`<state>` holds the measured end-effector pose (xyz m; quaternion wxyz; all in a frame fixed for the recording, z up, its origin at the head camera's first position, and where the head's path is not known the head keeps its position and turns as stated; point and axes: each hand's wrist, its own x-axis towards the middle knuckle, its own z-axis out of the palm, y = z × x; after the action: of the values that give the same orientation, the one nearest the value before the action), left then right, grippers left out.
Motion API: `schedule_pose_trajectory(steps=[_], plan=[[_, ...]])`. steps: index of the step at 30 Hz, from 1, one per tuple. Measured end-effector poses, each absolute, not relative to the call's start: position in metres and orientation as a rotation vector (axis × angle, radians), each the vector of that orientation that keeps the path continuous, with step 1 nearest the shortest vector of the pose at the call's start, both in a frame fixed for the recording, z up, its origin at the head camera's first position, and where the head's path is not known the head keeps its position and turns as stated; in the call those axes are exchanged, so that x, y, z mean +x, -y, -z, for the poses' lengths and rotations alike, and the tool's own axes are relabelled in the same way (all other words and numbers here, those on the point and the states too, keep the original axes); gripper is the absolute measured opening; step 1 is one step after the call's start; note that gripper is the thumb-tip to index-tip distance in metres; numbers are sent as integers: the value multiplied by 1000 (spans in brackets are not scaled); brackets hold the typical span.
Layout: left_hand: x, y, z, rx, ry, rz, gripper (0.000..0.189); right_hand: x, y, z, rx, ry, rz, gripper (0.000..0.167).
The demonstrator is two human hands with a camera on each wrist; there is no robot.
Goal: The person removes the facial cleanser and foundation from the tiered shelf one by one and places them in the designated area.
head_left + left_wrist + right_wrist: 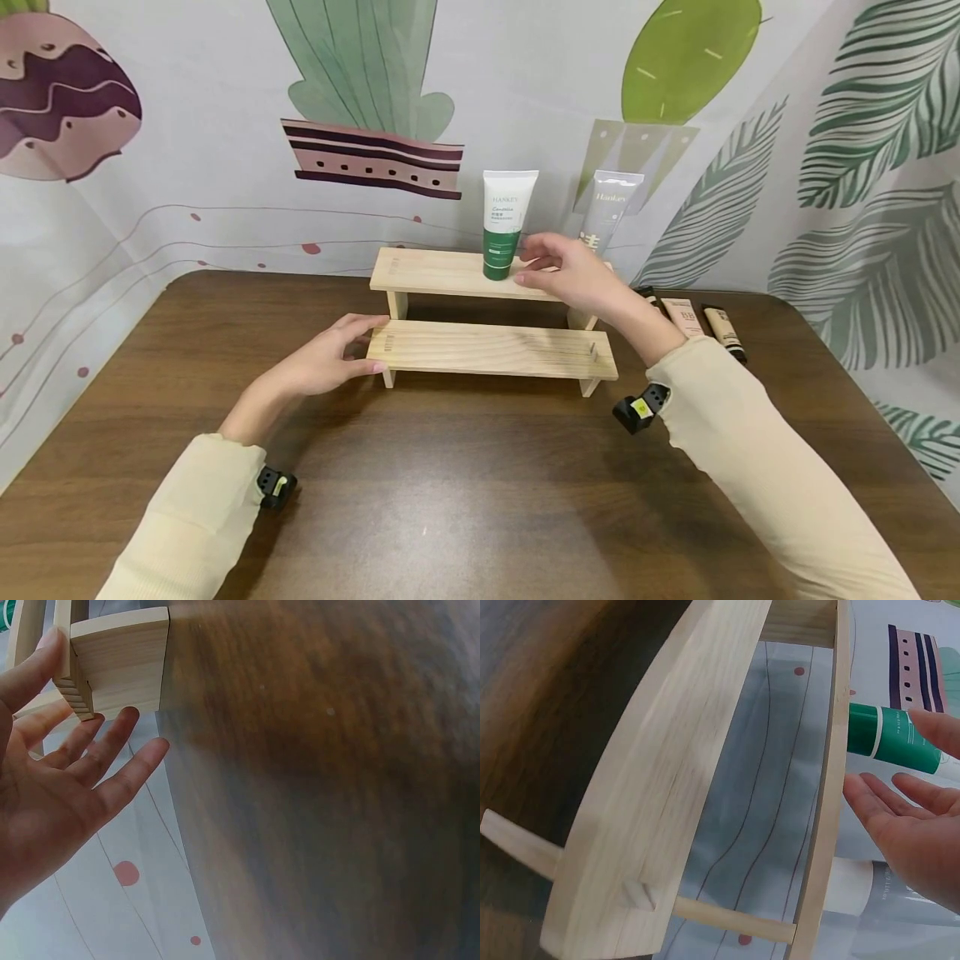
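Note:
A two-tier wooden display stand (491, 348) rests on the table. My left hand (324, 357) holds the left end of its lower board, thumb at the front edge and index finger behind, as the left wrist view shows; the other fingers (112, 750) extend loosely. On the upper board stands a white and green squeeze tube (504, 225), cap down. Close to its right side is my right hand (573, 271), fingers slightly bent, with a gap between fingers and tube in the right wrist view. A grey translucent tube (611, 204) stands behind that hand, partly hidden.
Right of the stand, a pink BB cream box (681, 315) and a beige tube with a black cap (724, 332) lie on the brown table (435, 483). Another dark-ended item (647, 293) is partly covered by the right arm. A patterned cloth (225, 167) hangs behind the table.

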<state>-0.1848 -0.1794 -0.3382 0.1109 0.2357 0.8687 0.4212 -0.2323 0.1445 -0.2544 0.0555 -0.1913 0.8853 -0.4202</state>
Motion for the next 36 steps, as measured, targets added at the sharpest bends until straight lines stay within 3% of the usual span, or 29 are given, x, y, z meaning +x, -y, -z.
schedule_pose_trajectory(steps=[9,36], plan=[[-186,180,339,706,-2556,-1240,62,-245,-137,256,-534,-2716,1282,43],[-187,182,341,706,-2576,-1215,62,-255,-121,264,-435,-2611,1485,51]])
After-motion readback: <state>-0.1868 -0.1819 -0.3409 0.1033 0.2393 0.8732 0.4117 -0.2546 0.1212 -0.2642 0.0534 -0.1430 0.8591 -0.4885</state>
